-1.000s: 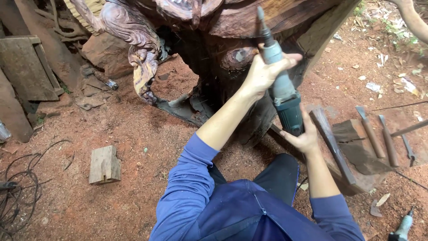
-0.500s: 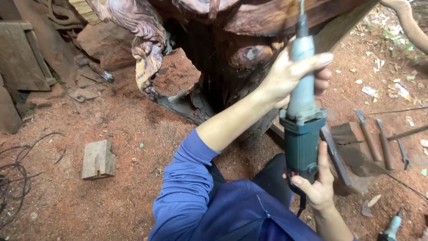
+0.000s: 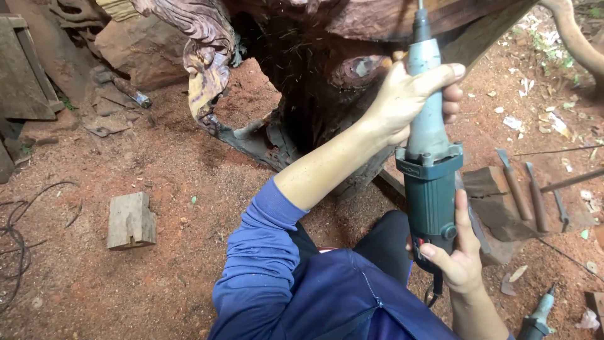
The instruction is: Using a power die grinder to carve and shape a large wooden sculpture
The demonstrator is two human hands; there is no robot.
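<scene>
Teal-and-grey die grinder (image 3: 429, 170) stands near upright, tip up toward the dark carved wood stump (image 3: 327, 75); left hand (image 3: 409, 97) wrapped around its neck, right hand (image 3: 458, 258) gripping the base below.

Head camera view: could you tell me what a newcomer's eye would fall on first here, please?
First comes the green and grey die grinder at centre right, pointing up at the dark carved tree stump. The left hand wraps its grey neck, and the right hand grips its rear end. Next come the wooden block on the red earth at left and the chisels lying at right.
</scene>
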